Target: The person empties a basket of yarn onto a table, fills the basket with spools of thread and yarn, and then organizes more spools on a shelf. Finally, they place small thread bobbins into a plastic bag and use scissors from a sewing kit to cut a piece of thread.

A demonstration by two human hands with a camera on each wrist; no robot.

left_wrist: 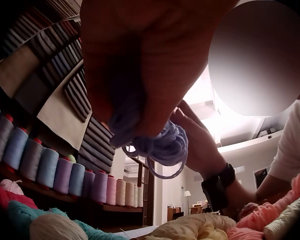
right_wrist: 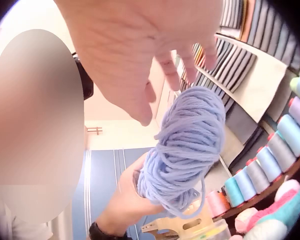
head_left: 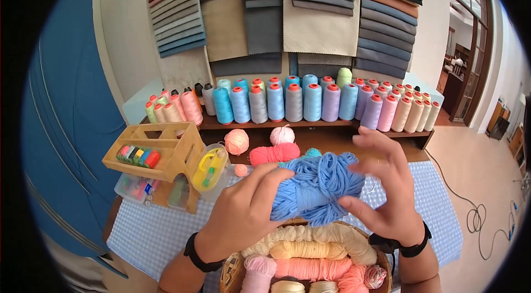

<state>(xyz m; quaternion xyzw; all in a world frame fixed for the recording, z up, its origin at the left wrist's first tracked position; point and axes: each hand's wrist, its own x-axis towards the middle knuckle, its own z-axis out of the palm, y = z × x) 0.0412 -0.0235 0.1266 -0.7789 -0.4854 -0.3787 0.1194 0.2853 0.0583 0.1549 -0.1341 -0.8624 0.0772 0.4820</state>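
While the left hand (head_left: 243,200) grips yarn (head_left: 318,190), the right hand (head_left: 395,196) (spread) hovers.

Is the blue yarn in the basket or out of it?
Out: the left hand holds the blue yarn up, clear of the basket.

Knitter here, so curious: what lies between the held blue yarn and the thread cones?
In the head view: a coral yarn skein, a pale pink yarn ball and teal yarn.
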